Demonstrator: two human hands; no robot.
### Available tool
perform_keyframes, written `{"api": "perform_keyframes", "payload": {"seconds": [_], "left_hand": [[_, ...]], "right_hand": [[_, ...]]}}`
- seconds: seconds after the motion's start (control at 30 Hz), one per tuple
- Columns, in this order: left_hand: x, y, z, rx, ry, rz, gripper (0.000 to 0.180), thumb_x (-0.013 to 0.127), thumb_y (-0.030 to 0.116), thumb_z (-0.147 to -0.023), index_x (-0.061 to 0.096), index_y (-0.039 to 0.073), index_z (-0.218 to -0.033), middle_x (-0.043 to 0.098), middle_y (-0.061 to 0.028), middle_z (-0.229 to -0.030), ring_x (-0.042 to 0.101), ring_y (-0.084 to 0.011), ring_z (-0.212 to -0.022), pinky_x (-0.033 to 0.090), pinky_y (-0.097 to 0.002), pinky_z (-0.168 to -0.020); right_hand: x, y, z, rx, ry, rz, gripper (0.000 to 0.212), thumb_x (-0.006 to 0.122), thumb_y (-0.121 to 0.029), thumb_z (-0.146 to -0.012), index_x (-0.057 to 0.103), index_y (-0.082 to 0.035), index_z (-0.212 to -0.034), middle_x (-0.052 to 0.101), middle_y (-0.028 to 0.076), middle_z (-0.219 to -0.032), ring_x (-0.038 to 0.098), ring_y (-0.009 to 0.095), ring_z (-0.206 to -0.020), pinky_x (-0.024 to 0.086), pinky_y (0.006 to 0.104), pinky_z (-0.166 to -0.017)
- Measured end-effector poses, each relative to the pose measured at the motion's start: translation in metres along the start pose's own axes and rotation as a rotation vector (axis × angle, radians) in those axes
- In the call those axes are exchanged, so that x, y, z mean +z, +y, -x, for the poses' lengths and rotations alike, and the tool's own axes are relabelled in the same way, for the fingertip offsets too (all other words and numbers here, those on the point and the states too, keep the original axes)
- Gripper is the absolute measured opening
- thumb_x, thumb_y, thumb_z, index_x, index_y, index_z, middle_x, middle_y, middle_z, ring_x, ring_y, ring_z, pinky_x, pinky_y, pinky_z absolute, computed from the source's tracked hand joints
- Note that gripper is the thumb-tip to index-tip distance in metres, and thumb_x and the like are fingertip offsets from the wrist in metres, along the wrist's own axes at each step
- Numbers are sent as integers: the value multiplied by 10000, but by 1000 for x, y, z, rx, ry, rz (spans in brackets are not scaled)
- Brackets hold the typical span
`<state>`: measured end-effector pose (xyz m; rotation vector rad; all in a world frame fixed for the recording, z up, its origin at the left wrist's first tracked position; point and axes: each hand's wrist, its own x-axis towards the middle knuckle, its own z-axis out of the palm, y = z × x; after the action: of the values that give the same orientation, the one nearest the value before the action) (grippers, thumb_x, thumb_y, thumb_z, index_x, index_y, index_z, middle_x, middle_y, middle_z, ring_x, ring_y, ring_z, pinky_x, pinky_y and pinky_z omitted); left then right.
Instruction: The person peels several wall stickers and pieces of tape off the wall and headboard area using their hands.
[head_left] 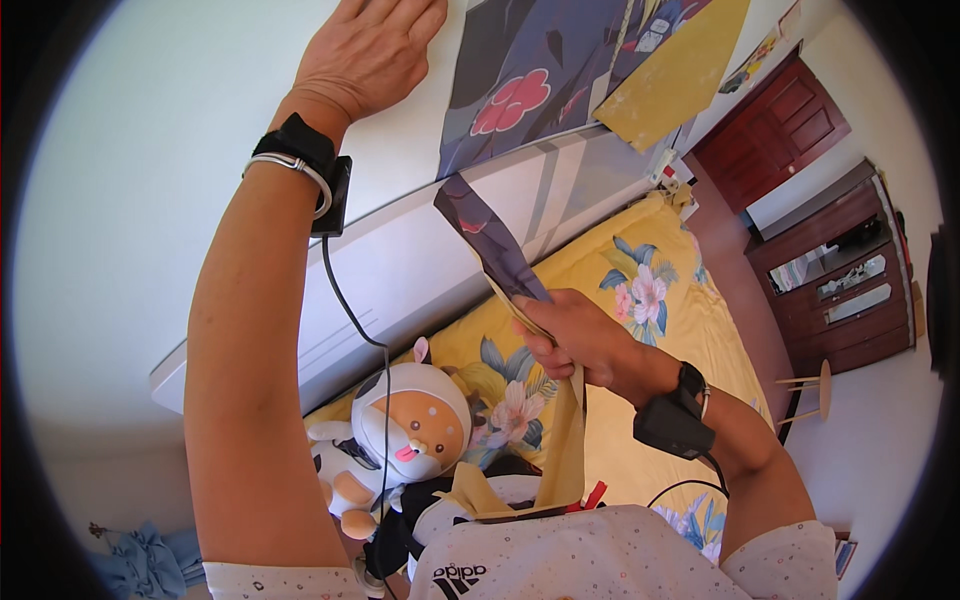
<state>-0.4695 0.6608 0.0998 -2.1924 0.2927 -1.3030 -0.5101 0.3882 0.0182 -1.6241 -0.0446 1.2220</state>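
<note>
My left hand (372,55) is raised to the white wall (190,110), left of a dark poster (540,75) with a pink cloud shape. Its fingers are stretched out and cut by the top edge; it holds nothing that I can see. Lower and to the right, my right hand (600,340) grips a long strip of printed poster paper (490,230). The strip has the same dark print, and its upper end reaches up near the poster's lower edge. Yellowish backing paper (565,455) hangs below my right hand. A yellowish sheet (672,75) covers the poster's right part.
A white headboard (350,290) runs under the poster. Before it is a bed with a yellow flowered cover (640,400), and a plush toy (415,420) sits there. A black cable (345,305) hangs from my left wrist. A red door (775,130) and dark cabinet (840,280) stand right.
</note>
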Motion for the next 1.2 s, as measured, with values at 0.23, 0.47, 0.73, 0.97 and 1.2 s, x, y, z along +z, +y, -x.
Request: {"api": "perform_keyframes", "payload": {"seconds": [0.23,0.47,0.73,0.97,1.2], "left_hand": [[-3,-1,0,9,13,14,378,461,162,-713,539,-35,-1025,492,-188,-1159,399,-303,-1165,256,-426,-1021],[0,-1,-2,-5,-14,19,381,481,168,-708,537,-32,-1027,484,-182,-1168,390,-300,-1173,250,-426,-1026],[-5,6,-6,-30,-100,2,402,491,190,-708,532,-25,-1045,478,-168,-1182,369,-292,-1195,228,-423,-1041],[3,11,-7,-89,-154,-83,438,520,178,-736,484,52,-1154,404,-84,-1289,292,-211,-1259,180,-375,-1070],[2,8,-6,-80,-145,80,422,532,167,-727,495,80,-1138,387,-90,-1293,274,-227,-1266,168,-389,-1070]], "right_hand": [[9,-4,24,38,-8,51,286,431,-293,-883,439,-39,-752,337,-16,-506,239,74,-385,200,240,-364],[-8,1,36,54,-37,159,291,454,-287,-872,472,-21,-757,344,-24,-499,247,63,-385,193,233,-364],[-32,16,54,87,20,142,304,482,-291,-876,520,9,-840,348,-31,-503,249,55,-386,192,222,-368],[-75,63,77,-34,130,-111,205,476,-255,-895,491,-55,-855,388,-16,-525,282,60,-389,215,219,-372],[-100,82,94,-207,264,-159,156,515,-185,-862,454,-43,-885,463,18,-541,405,88,-404,318,221,-382]]}}
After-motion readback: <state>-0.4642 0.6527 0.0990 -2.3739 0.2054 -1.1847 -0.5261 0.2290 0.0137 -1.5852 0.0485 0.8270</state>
